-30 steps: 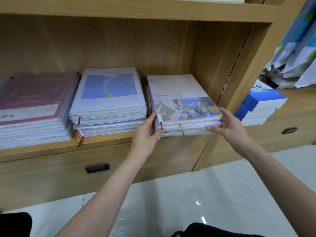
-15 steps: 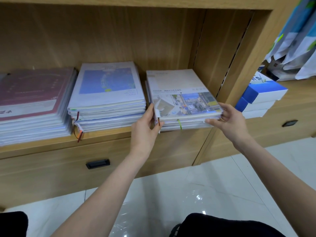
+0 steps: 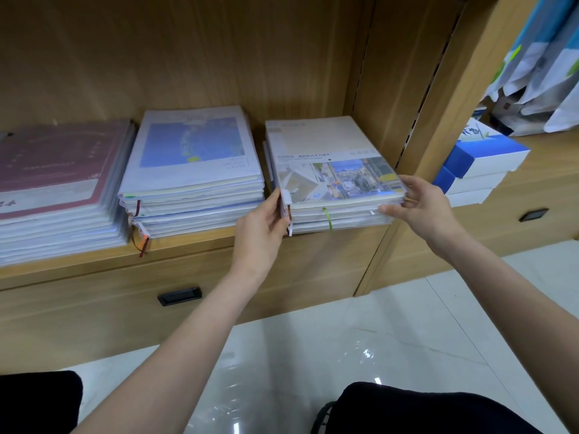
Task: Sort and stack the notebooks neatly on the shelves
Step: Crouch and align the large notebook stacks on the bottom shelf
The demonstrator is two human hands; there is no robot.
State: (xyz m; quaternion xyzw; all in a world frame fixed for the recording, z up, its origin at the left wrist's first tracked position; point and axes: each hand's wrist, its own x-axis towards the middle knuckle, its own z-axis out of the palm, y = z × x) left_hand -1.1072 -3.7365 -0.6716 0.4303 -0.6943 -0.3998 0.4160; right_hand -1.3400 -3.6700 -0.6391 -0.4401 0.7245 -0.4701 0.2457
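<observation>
We clasp the street-photo notebook stack (image 3: 335,183) between left hand (image 3: 261,233) and right hand (image 3: 419,211), fingers curled on its front corners, long axis running back from the shelf (image 3: 188,249) edge.

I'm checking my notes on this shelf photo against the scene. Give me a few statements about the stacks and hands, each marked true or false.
1. Three notebook stacks lie on the shelf. True.
2. Both hands hold the maroon stack. False: the left hand and right hand hold the street-photo stack at its front corners.
3. The blue-cover stack sits in the middle. True.
4. The street-photo stack stands upright. False: it lies flat.
5. Blue-and-white boxes sit right of the divider. True.
</observation>
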